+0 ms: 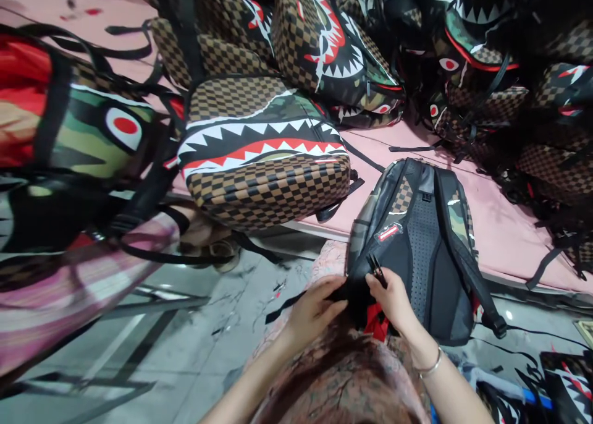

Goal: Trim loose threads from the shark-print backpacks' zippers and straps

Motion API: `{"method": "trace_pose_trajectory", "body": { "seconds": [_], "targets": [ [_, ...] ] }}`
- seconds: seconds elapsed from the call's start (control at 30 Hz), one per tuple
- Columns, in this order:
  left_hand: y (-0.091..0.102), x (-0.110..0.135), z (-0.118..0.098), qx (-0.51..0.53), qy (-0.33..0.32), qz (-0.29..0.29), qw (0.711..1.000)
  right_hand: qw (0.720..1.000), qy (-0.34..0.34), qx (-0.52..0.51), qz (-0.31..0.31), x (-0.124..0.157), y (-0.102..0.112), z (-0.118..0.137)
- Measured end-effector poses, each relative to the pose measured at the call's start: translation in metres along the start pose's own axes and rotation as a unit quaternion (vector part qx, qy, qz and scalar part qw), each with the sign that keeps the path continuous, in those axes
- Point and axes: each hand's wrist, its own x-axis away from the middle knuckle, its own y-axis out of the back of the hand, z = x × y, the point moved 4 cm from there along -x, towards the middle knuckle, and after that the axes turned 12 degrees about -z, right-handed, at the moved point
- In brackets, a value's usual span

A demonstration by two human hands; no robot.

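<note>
A black backpack [420, 251] with checkered and camouflage sides leans at the pink table's edge, back panel and shoulder straps toward me. My left hand [319, 303] grips its lower left edge, thumb below and fingers above the black fabric. My right hand [393, 297] is closed around small dark thread snips [377, 269], their two blades pointing up and left over the back panel. Red fabric [377, 322] shows at the bag just under my right hand. A small red and white label [388, 232] sits above the snips.
A checkered backpack with printed shark teeth [266, 155] lies on the pink table [370, 146], left of mine. Several similar bags pile up behind and to the right. A camouflage bag [92, 130] stands far left. Thread scraps and straps litter the tiled floor [185, 350].
</note>
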Motion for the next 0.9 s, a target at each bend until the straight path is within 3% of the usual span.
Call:
{"method": "trace_pose_trajectory", "body": {
  "seconds": [0.1,0.2,0.33,0.4,0.53,0.67,0.77,0.9],
  "targets": [
    [0.000,-0.005,-0.016,0.081,0.015,0.005,0.997,0.997,-0.003,-0.073,0.005,-0.010,-0.004,0.024],
    [-0.007,-0.009,-0.034,0.183,0.082,0.021,0.979,0.996,0.046,-0.083,0.006,-0.011,0.006,0.049],
    [-0.016,-0.014,-0.055,0.241,0.129,-0.038,0.961,0.982,0.155,0.020,-0.108,-0.001,0.039,0.061],
    [-0.020,-0.015,-0.061,0.238,0.133,-0.065,0.960,0.966,0.201,0.067,-0.145,0.009,0.053,0.059],
    [-0.026,-0.013,-0.068,0.221,0.131,-0.092,0.962,0.935,0.306,0.126,-0.129,0.031,0.063,0.056],
    [-0.030,-0.008,-0.071,0.210,0.140,-0.106,0.962,0.879,0.406,0.171,-0.181,0.045,0.067,0.063],
    [-0.033,-0.005,-0.073,0.202,0.150,-0.112,0.961,0.841,0.446,0.224,-0.211,0.047,0.068,0.071],
    [-0.035,-0.003,-0.075,0.187,0.133,-0.119,0.966,0.812,0.466,0.280,-0.214,0.045,0.068,0.081]
  ]
}}
